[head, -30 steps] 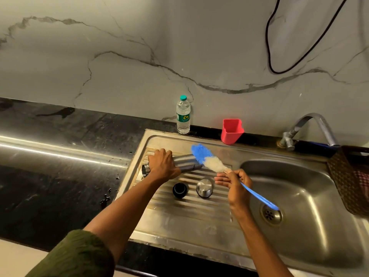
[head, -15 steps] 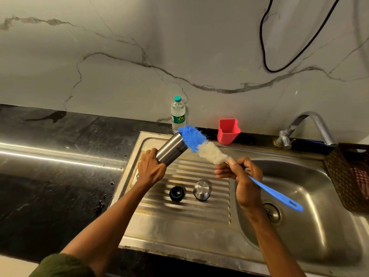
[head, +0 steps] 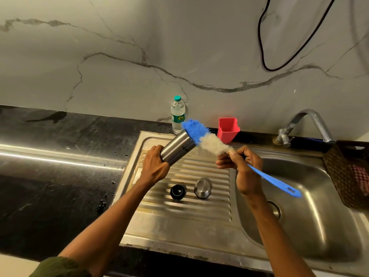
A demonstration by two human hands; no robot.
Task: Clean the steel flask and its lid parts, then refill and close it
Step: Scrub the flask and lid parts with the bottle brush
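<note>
Above the ribbed drainboard (head: 179, 216) of a steel sink (head: 311, 226), head view: the left hand (head: 154, 166) grips the base end of the steel flask (head: 177, 149), which is held tilted with its mouth up and to the right. The right hand (head: 242, 163) clasps the blue handle of a bottle brush (head: 201, 136); its blue bristle tip lies at the flask mouth, white bristles outside. On the drainboard below stand a black inner stopper (head: 177, 191) and, just beside it, a steel cap (head: 202, 187). Behind the sink: a water bottle (head: 177, 114), a red cup (head: 227, 129), a tap (head: 305, 126). A woven basket (head: 347, 172) sits at right.
</note>
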